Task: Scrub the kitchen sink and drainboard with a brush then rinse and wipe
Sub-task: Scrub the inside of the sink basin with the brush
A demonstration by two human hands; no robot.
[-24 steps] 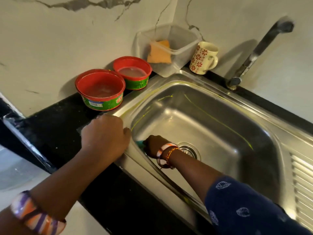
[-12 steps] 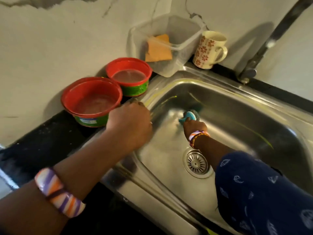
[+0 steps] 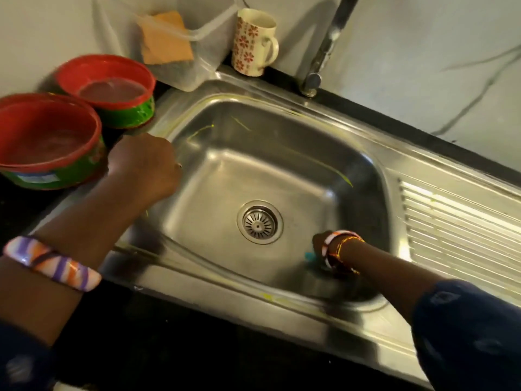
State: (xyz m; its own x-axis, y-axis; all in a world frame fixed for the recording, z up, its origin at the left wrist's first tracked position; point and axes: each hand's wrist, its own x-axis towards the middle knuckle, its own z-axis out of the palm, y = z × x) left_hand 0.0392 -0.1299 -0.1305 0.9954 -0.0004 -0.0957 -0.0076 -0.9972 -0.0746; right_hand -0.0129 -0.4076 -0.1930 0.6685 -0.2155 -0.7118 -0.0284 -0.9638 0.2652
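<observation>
While right hand [image 3: 320, 245] grips teal brush [image 3: 309, 255], steel sink [image 3: 253, 176] shows yellow-green streaks.

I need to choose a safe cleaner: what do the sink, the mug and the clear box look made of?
Sink: brushed stainless steel, mirror-like reflections. Mug: probably glazed ceramic, glossy cream with printed red flowers. Clear box: translucent plastic, cloudy thin walls.

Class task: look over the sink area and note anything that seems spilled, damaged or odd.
Thin yellow-green streaks run across the sink walls, with a yellow smear on the front rim, like unrinsed cleaner. Dark crack-like lines cross the wall; possibly only marble veining.
</observation>
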